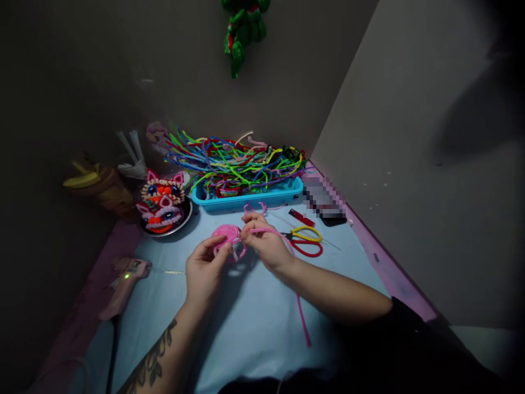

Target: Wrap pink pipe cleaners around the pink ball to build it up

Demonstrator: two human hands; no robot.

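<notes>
My left hand [207, 262] is closed on a round pink pipe-cleaner piece [227, 234], thumb and fingers at its left and lower edge. The piece has a coiled disc above and open loops below. At its right side my right hand [264, 241] pinches a long pink pipe cleaner [302, 320], which runs over the hand and hangs down past the wrist to the tablecloth. Just right of that hand lie scissors [305, 241] with one yellow and one red handle. Purple curled pipe cleaners [256, 208] rest behind my fingers.
A blue tray [250, 201] at the back overflows with coloured pipe cleaners [238, 158]. Left of it, a bowl [174, 228] holds colourful figures. A pink glue gun [127, 287] with a cord lies left. A red lighter [301, 217] and a phone [326, 202] lie right, near the wall.
</notes>
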